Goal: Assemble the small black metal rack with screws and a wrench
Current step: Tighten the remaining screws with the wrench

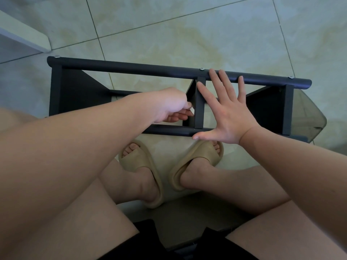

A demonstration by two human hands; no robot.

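While the black metal rack point(131, 69) is touched by the spread, empty right hand point(228, 117), what is held by the curled left hand point(169, 106) cannot be told.

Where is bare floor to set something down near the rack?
Free: tiles beyond the far rail and left of the rack. Crowded: left hand and right hand at middle divider; slippers by near rail; container at right end.

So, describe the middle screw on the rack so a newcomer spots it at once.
Find the black rack on the tiled floor and follow its far rail. The middle screw sits above the centre bracket; unlike the two end screws, it lies beside the fingertips of the right hand.
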